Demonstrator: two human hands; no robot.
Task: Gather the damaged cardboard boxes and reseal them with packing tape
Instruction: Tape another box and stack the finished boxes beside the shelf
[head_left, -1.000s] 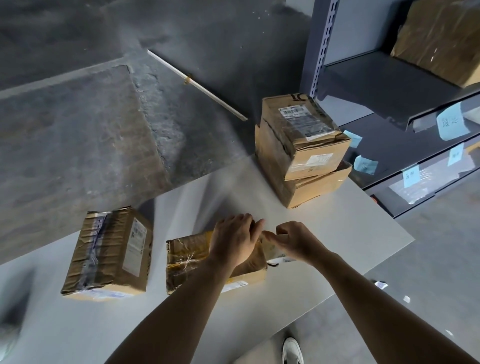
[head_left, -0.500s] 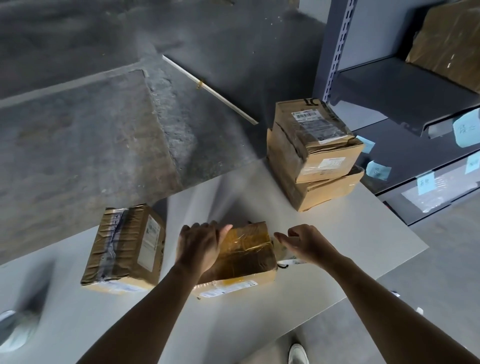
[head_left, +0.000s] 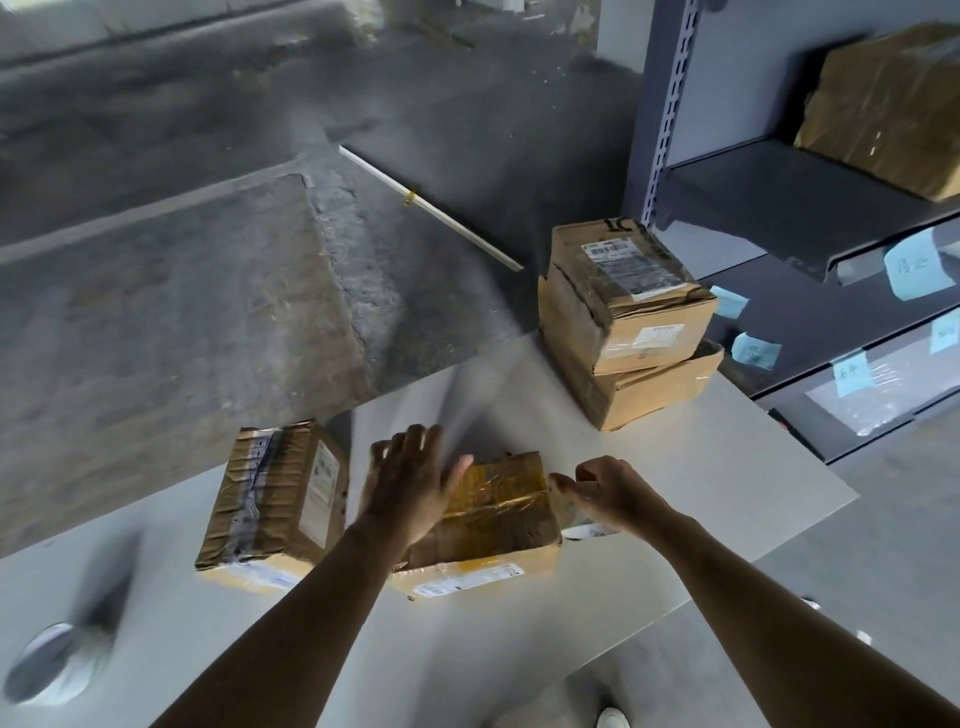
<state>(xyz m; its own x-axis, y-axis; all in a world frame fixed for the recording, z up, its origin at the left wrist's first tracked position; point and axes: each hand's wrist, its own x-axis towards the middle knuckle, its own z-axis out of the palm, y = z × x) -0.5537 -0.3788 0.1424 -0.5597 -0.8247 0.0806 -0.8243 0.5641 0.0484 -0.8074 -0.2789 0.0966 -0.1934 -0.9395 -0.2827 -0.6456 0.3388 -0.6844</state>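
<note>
A crumpled cardboard box wrapped in shiny clear tape lies in the middle of the white table. My left hand rests flat on the box's left top, fingers spread. My right hand is at the box's right end, fingers curled round a pale flap that sticks out there. A second taped box lies just to the left. Two torn boxes stand stacked at the table's far right corner.
A blurred round pale object lies at the table's near left. Grey metal shelving with blue notes and another box stands to the right. A white rod lies on the concrete floor beyond the table.
My left hand slid from the box's right end across its top to the left side and spread its fingers. The right hand stayed at the right end.
</note>
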